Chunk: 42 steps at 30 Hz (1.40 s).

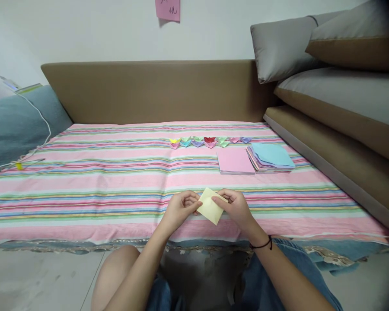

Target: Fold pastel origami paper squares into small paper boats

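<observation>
I hold a pale yellow folded paper (210, 208) between both hands, just above the near edge of a pink striped cloth (116, 181). My left hand (180, 209) pinches its left side with curled fingers. My right hand (235, 207), with a dark cord at the wrist, pinches the right side and top fold. Farther back lies a row of several small folded paper boats (210, 141) in mixed colours. Two stacks of square paper sit behind my right hand: a pink-topped one (235, 161) and a blue-topped one (270, 156).
A brown padded backrest (155, 88) runs behind the cloth. Grey and brown cushions (337, 86) are piled at the right. A teal cushion (16, 123) with a white cable lies at the left. A pink note (167, 9) hangs on the wall. My knees are below the edge.
</observation>
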Motion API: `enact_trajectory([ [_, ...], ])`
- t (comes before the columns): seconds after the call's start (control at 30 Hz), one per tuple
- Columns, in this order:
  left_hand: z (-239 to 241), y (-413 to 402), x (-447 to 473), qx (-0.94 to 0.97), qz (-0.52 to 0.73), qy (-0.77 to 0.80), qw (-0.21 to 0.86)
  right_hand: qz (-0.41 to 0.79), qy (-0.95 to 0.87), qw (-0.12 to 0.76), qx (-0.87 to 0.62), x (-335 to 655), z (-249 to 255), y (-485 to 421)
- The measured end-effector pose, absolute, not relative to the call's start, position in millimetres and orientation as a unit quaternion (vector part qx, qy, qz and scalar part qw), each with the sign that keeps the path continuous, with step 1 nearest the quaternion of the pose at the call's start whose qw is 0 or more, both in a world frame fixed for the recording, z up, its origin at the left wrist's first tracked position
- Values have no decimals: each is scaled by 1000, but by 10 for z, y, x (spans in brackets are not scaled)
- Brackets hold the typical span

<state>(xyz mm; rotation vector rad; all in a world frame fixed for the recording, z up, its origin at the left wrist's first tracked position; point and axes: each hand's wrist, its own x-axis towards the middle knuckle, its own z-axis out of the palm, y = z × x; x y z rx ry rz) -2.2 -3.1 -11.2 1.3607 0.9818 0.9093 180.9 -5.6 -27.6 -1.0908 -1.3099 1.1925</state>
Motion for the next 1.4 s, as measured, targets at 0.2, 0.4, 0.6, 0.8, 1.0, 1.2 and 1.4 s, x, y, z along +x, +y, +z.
enact_trajectory([
  [0.2, -93, -7, -114, 622, 413, 375, 550, 531, -520, 511, -433, 1823, -281, -51],
  [0.4, -37, -45, -128, 684, 381, 323, 531, 522, -530, 542, -391, 1825, -263, -75],
  [0.6, -14, -41, -135, 668, 388, 347, 532, 533, -562, 506, -380, 1888, -192, -106],
  [0.8, -18, -40, -90, 628, 449, 429, 469, 594, -545, 484, -340, 1853, -209, -105],
  [1.0, -33, -90, -16, 546, 459, 413, 567, 516, -528, 523, -425, 1837, -253, -87],
  [1.2, -50, -85, -27, 526, 481, 421, 562, 512, -512, 535, -435, 1847, -226, -93],
  [1.4, -55, -61, -51, 525, 502, 457, 513, 475, -524, 553, -440, 1844, -229, -76],
])
